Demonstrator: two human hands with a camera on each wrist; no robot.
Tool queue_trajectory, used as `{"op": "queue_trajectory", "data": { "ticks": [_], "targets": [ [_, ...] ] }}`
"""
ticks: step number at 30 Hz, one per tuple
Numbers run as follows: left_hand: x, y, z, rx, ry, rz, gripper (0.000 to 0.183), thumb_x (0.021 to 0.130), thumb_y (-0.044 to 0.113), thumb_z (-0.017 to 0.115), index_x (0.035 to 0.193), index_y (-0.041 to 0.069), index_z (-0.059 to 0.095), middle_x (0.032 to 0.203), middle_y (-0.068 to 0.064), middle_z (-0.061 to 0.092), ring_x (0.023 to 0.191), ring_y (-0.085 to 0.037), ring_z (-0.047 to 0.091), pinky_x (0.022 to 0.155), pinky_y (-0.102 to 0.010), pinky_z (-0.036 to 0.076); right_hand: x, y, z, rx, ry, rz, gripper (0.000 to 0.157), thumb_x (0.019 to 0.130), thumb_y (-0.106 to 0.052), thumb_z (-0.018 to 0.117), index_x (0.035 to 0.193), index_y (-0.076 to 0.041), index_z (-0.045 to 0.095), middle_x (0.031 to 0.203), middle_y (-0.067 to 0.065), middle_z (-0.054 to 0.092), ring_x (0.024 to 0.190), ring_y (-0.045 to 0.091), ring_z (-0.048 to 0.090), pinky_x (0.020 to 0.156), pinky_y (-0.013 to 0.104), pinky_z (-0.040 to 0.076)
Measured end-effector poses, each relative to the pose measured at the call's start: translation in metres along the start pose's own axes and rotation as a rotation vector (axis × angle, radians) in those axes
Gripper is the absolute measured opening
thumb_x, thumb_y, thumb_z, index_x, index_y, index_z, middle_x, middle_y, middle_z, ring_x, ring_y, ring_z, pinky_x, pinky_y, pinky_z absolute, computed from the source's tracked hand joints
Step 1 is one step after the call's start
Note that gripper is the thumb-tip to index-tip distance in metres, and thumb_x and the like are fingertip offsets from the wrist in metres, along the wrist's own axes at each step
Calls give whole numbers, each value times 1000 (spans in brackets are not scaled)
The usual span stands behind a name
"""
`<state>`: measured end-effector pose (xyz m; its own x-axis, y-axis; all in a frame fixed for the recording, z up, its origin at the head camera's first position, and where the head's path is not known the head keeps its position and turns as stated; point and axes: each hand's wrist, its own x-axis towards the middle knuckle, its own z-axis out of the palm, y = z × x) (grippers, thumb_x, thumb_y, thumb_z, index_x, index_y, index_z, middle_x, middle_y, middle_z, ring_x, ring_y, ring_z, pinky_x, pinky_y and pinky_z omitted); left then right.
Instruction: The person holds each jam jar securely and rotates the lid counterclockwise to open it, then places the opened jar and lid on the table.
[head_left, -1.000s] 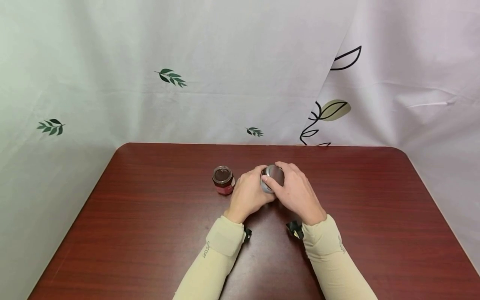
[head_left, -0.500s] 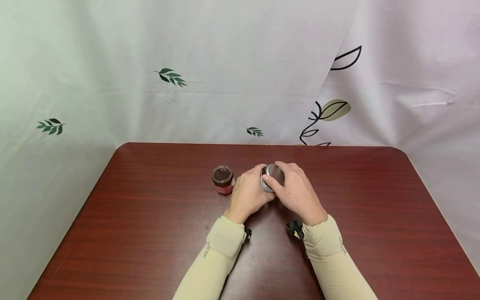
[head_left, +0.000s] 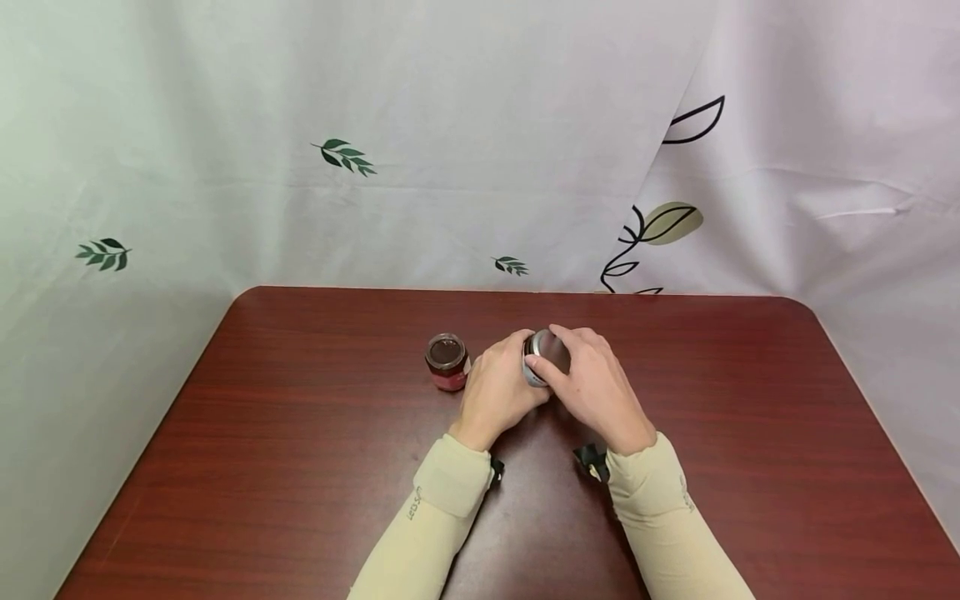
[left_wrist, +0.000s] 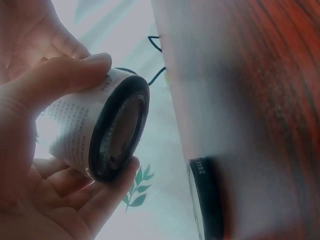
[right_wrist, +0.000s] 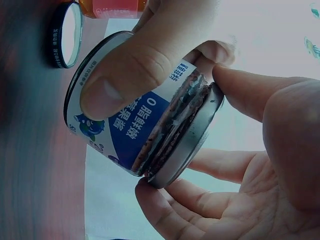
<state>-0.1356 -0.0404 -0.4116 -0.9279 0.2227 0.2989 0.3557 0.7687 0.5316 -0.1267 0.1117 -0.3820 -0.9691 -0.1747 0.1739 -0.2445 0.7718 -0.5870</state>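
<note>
A jam jar (right_wrist: 135,112) with a blue and white label is held tilted above the table between both hands. My left hand (head_left: 495,387) grips the jar's body, its thumb pressed across the label in the right wrist view. The right hand (head_left: 600,387) grips the silver lid (right_wrist: 187,142) with fingers and thumb around its edge. Some dark jam and crinkled clear wrap show just under that lid. In the left wrist view, the jar's dark round base (left_wrist: 122,132) faces the camera.
Left of the hands stands a jar with a red label (head_left: 449,379), its glass mouth uncovered over dark contents. A loose black-rimmed lid (right_wrist: 60,37) lies on the table near it. The brown table (head_left: 300,433) meets a leaf-printed white curtain (head_left: 420,208) at its far edge.
</note>
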Motion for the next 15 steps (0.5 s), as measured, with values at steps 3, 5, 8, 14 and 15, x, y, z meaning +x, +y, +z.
{"op": "queue_trajectory", "data": {
  "ticks": [3, 5, 8, 14, 15],
  "targets": [
    [0, 0, 0, 11, -1, -2, 66, 68, 29, 88, 125, 7, 62, 106, -8, 71, 94, -25, 69, 79, -42, 55, 0, 1, 0, 0, 0, -3, 64, 93, -42, 69, 137, 3, 57, 125, 22, 61, 119, 38, 54, 101, 50, 42],
    [0, 0, 0, 14, -2, -4, 66, 68, 29, 88, 125, 7, 62, 107, -8, 71, 95, -25, 69, 80, -42, 55, 0, 0, 0, 0, 0, -6, 65, 92, -42, 70, 137, 2, 57, 125, 22, 61, 119, 38, 55, 102, 50, 42],
    [0, 0, 0, 17, -2, -4, 66, 68, 28, 88, 125, 6, 62, 108, -9, 71, 96, -25, 69, 81, -41, 55, 0, 0, 0, -5, 0, -9, 65, 92, -42, 70, 137, 2, 57, 124, 21, 62, 118, 38, 56, 102, 50, 42],
    [0, 0, -1, 31, 2, 5, 66, 69, 27, 87, 126, 5, 63, 108, -9, 71, 96, -25, 69, 81, -42, 55, 1, -1, 0, -14, -2, -22, 64, 92, -41, 70, 137, 3, 58, 125, 22, 62, 118, 38, 57, 102, 51, 43],
    [0, 0, -1, 34, 3, 5, 66, 69, 27, 87, 126, 5, 63, 108, -9, 71, 96, -25, 69, 81, -42, 55, 1, -1, 0, -14, -2, -24, 64, 92, -41, 70, 137, 3, 58, 125, 22, 62, 118, 38, 57, 102, 51, 43]
  ]
}}
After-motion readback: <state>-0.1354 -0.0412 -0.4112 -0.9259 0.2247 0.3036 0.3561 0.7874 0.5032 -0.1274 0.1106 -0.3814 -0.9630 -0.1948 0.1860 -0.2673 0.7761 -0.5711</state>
